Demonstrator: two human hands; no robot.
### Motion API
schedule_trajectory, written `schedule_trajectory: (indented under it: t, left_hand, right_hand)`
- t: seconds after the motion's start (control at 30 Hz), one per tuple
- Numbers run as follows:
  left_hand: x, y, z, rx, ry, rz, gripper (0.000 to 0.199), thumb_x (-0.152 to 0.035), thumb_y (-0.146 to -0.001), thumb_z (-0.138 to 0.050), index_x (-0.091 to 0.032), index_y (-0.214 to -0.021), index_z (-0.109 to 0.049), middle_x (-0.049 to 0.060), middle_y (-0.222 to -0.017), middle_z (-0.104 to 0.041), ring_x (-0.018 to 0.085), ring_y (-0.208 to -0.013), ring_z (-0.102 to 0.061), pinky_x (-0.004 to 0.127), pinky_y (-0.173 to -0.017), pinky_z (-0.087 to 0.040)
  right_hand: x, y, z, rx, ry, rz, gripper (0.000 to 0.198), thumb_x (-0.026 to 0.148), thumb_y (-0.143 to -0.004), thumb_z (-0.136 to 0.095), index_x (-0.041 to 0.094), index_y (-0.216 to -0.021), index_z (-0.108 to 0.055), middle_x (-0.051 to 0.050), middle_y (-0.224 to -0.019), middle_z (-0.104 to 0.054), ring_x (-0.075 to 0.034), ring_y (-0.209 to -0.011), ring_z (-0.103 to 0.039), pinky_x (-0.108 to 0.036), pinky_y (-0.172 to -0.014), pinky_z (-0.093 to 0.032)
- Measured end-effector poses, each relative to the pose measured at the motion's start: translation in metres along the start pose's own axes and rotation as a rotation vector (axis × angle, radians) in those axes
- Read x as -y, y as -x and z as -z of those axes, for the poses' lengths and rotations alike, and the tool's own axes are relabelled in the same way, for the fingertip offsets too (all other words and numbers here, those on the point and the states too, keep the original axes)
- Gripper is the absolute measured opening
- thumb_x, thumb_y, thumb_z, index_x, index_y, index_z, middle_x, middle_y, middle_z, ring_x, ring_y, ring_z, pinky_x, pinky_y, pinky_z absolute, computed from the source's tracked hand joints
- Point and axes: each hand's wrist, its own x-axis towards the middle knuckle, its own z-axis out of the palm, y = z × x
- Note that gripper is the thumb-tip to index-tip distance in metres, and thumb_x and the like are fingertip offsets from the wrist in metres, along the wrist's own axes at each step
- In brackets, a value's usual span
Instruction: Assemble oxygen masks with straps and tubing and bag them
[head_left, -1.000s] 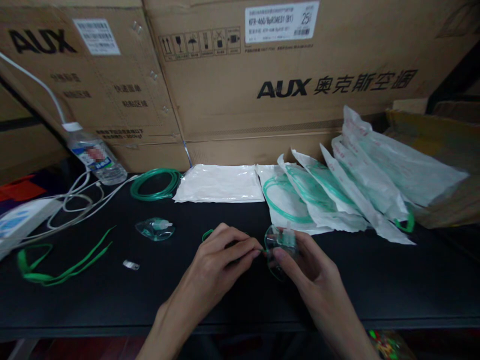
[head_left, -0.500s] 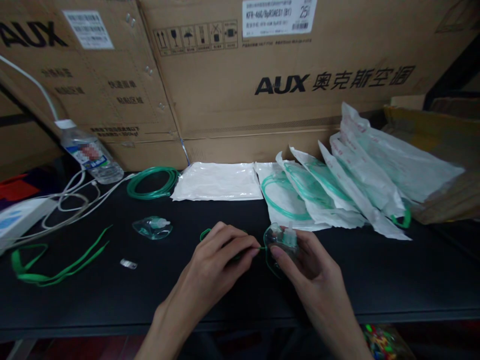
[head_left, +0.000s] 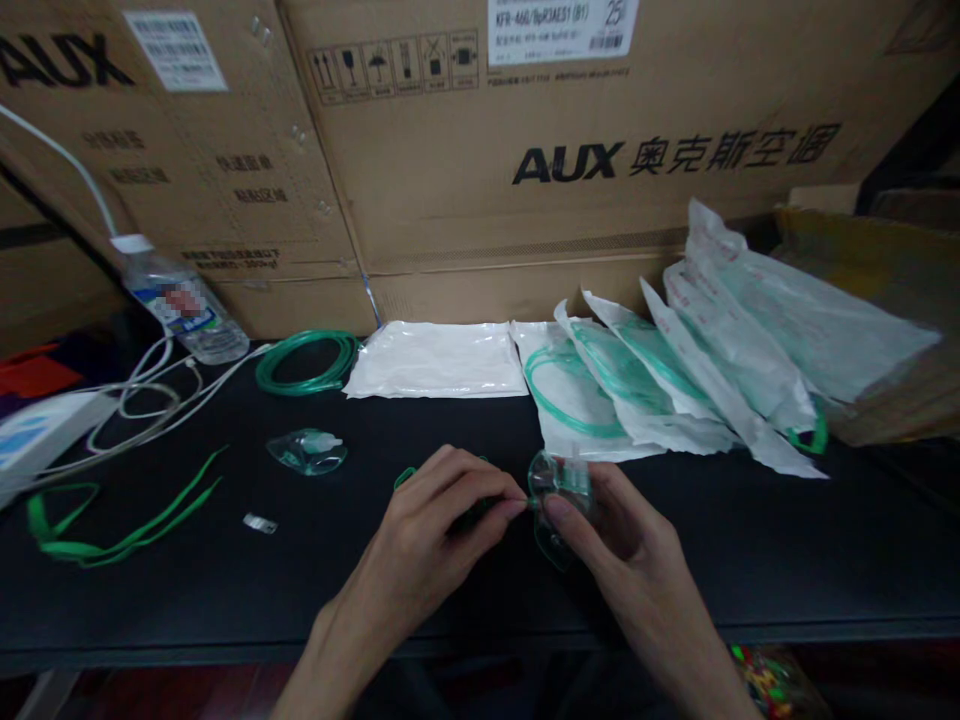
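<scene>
My right hand [head_left: 626, 530] grips a clear green-tinted oxygen mask [head_left: 564, 480] between thumb and fingers, its connector pointing up. Just left of it, my left hand [head_left: 450, 515] pinches a thin green elastic strap [head_left: 405, 477], with thumb and forefinger touching the mask's left edge. Most of that strap is hidden under the left hand. A second clear mask [head_left: 307, 452] lies on the black table, left of my hands. Farther left are a loose green strap [head_left: 112, 551] and a small shiny metal strip [head_left: 259, 523].
Along the back lie a coil of green tubing [head_left: 309, 387], a flat white packet [head_left: 442, 360] and several bagged mask sets [head_left: 600, 400]. A plastic bottle [head_left: 214, 335] and white cables [head_left: 154, 385] are at left. Large cardboard boxes [head_left: 435, 200] stand behind.
My left fingertips have come up against the mask's edge, and the stretch of green strap that showed between the hands has shortened. The mask has turned slightly in my right hand.
</scene>
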Motion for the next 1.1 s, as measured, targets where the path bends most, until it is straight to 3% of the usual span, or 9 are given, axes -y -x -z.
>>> schedule_trajectory:
  t: [0.17, 0.3, 0.43, 0.67, 0.87, 1.0, 1.1]
  left_hand:
    - [-0.0017, -0.0005, -0.001, -0.019, 0.043, -0.001, 0.013, -0.007, -0.092, -0.069, -0.017, -0.099, -0.069, 0.003, -0.091, -0.07, 0.013, -0.084, -0.067, 0.023, -0.078, -0.055]
    - [-0.0026, -0.0011, 0.0005, -0.077, 0.056, -0.013, 0.012, -0.005, -0.091, -0.069, -0.016, -0.097, -0.069, 0.002, -0.089, -0.07, 0.011, -0.08, -0.067, 0.02, -0.075, -0.055]
    - [-0.0021, 0.0, -0.0003, -0.045, 0.069, -0.001, 0.014, -0.004, -0.09, -0.07, -0.016, -0.098, -0.07, 0.003, -0.091, -0.071, 0.012, -0.083, -0.067, 0.021, -0.077, -0.055]
    - [-0.0007, -0.0004, -0.0014, -0.029, 0.057, 0.003, 0.013, -0.004, -0.09, -0.071, -0.015, -0.097, -0.07, 0.004, -0.091, -0.071, 0.013, -0.084, -0.067, 0.022, -0.078, -0.054]
    - [0.0004, 0.0029, -0.001, -0.042, 0.096, -0.017, 0.012, -0.009, -0.088, -0.076, -0.016, -0.097, -0.073, 0.004, -0.087, -0.075, 0.014, -0.079, -0.068, 0.025, -0.075, -0.053]
    - [0.0006, 0.0042, -0.0014, -0.05, 0.159, 0.075, 0.018, -0.013, -0.086, -0.079, -0.02, -0.101, -0.072, -0.001, -0.082, -0.077, 0.012, -0.075, -0.069, 0.024, -0.074, -0.052]
    - [0.0018, 0.0041, -0.0025, 0.015, 0.223, 0.16, 0.03, -0.012, -0.088, -0.077, -0.024, -0.115, -0.07, -0.004, -0.081, -0.078, 0.012, -0.078, -0.069, 0.023, -0.079, -0.051]
  right_hand:
    - [0.0059, 0.0016, 0.0032, 0.099, 0.03, -0.039, 0.019, 0.039, -0.09, -0.075, 0.027, -0.103, -0.071, 0.0, -0.104, -0.078, -0.014, -0.099, -0.074, -0.018, -0.087, -0.057]
    - [0.009, 0.0022, 0.006, 0.108, 0.024, -0.083, 0.025, 0.045, -0.093, -0.07, 0.027, -0.109, -0.072, -0.002, -0.107, -0.079, -0.017, -0.101, -0.074, -0.021, -0.089, -0.056]
    - [0.0082, 0.0007, 0.0057, 0.113, 0.023, -0.101, 0.027, 0.046, -0.093, -0.07, 0.026, -0.112, -0.072, -0.003, -0.11, -0.08, -0.017, -0.1, -0.074, -0.022, -0.091, -0.055]
    - [0.0096, 0.0014, 0.005, 0.106, 0.04, -0.048, 0.022, 0.042, -0.092, -0.073, 0.027, -0.107, -0.073, -0.001, -0.104, -0.081, -0.014, -0.095, -0.075, -0.015, -0.082, -0.057]
    - [0.0082, 0.0002, 0.0035, 0.078, 0.019, -0.003, 0.016, 0.037, -0.09, -0.075, 0.027, -0.103, -0.073, 0.0, -0.105, -0.081, -0.013, -0.097, -0.077, -0.014, -0.084, -0.058]
    - [0.0068, -0.0017, 0.0022, 0.085, -0.013, -0.001, 0.017, 0.03, -0.087, -0.078, 0.028, -0.102, -0.072, 0.001, -0.105, -0.082, -0.014, -0.098, -0.077, -0.014, -0.084, -0.06]
    - [0.0072, -0.0016, 0.0022, 0.096, -0.022, 0.011, 0.02, 0.026, -0.085, -0.079, 0.029, -0.104, -0.074, 0.002, -0.107, -0.082, -0.013, -0.102, -0.077, -0.013, -0.087, -0.059]
